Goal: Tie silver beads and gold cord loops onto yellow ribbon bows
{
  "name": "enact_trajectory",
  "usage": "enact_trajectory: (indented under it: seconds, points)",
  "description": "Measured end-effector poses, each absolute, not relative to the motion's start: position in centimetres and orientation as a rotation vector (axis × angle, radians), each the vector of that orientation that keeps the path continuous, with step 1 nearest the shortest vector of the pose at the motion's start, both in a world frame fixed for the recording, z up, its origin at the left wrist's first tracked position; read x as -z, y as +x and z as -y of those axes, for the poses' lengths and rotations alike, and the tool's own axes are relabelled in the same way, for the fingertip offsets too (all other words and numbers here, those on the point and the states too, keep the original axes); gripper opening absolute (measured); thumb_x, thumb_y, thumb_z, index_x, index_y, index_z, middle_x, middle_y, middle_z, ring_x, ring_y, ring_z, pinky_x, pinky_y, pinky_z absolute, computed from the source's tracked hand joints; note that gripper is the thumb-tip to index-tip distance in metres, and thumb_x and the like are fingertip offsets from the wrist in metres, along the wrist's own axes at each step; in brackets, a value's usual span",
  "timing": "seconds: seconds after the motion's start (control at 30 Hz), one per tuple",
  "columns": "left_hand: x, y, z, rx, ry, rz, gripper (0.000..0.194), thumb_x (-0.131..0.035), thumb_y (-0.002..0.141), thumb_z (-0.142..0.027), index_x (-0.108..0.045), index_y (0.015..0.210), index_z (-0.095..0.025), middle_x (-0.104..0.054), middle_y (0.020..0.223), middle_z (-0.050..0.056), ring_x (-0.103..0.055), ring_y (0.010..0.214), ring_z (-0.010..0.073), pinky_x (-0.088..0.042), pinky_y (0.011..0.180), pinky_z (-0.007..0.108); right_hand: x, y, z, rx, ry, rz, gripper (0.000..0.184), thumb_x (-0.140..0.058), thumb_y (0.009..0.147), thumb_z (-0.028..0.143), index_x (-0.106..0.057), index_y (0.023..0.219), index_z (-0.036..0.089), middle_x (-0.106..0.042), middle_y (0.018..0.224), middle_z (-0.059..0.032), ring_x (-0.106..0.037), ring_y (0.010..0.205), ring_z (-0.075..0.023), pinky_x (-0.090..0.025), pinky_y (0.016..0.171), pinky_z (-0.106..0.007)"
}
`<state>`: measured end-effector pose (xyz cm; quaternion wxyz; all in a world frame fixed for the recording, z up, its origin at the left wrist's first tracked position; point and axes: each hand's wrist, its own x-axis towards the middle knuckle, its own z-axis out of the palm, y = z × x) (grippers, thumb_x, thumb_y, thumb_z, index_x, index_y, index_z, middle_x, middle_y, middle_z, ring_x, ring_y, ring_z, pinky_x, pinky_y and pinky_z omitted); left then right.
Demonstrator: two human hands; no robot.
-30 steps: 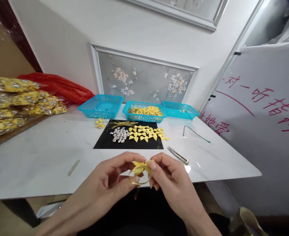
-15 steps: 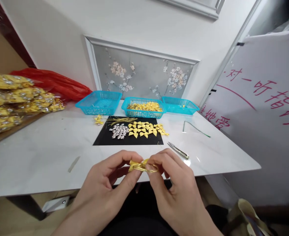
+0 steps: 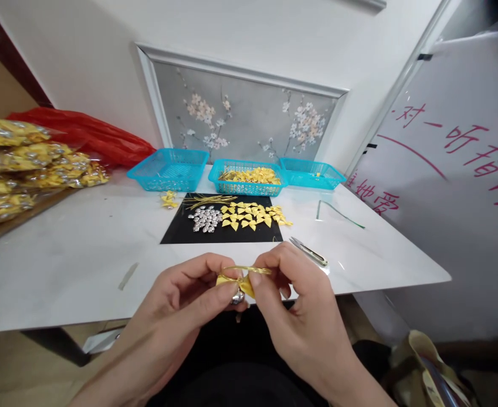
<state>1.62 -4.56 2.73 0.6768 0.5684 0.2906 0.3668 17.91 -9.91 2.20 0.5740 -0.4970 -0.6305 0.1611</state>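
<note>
Between my hands, just above the table's front edge, is a yellow ribbon bow with a shiny silver bell under its middle. My left hand pinches the bow's left side and the bell between thumb and fingers. A gold cord loops over the top of the bow. With thumb and forefinger, my right hand grips the cord's right end, close against the bow's right side. Beyond my hands, a black mat carries loose silver bells, yellow bows and gold cords.
Thread snips lie right of the mat. Three blue baskets stand along the wall, the middle one full of yellow bows. Bagged bows with bells are piled at left beside a red bag. A whiteboard stands at right.
The bow has tipped so that the silver bell now shows below it. The gold cord's loop has shifted from the front to above the bow. Both hands keep their grip.
</note>
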Motion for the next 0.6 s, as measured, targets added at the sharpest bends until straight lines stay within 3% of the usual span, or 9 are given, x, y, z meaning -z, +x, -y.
enact_trajectory:
  seconds: [0.23,0.6]
  points:
    - [-2.64,1.8,4.57,-0.819,1.298,-0.618,0.014,-0.078,0.084,-0.039,-0.074,0.084,-0.025,-0.069,0.081,-0.001,-0.062,0.078,0.0141,-0.053,0.073,0.02,-2.25,17.92,10.25,-0.658,-1.132,1.404,0.013,-0.054,0.093,0.016,-0.054,0.082,0.022,-0.055,0.077,0.0032,-0.051,0.063,-0.0098,-0.041,0.052,-0.022]
    - [-2.49,1.03,4.1,-0.704,1.318,-0.566,0.012,-0.074,0.088,-0.039,-0.07,0.088,-0.027,-0.065,0.083,-0.003,-0.06,0.08,0.0132,-0.053,0.076,0.021,-2.45,17.71,10.25,-0.821,-1.089,1.35,0.015,-0.054,0.097,0.026,-0.055,0.083,0.021,-0.059,0.079,0.0003,-0.061,0.064,-0.0115,-0.046,0.053,-0.023]
